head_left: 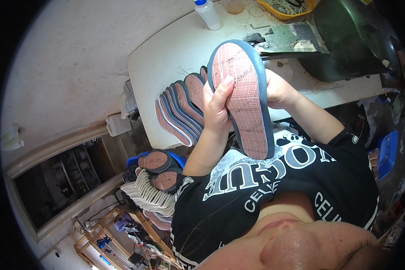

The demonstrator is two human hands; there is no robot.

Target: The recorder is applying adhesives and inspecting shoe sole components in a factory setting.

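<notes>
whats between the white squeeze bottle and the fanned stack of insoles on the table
In the head view, only bare white tabletop lies between the white squeeze bottle and the fanned stack of insoles; a thin loose thread sits near the stack.

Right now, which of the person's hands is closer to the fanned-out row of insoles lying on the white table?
The left. The left hand grips the raised insole right beside the row of insoles. The right hand holds the raised insole's far edge, away from the row.

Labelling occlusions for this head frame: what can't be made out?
- Right hand: fingers hidden behind the held insole.
- Insole's far face: turned away from the camera.
- Fanned insoles on the white table: overlapping, partly behind the left hand, so uncountable.
- Yellow basket: cut by the top edge.
</notes>
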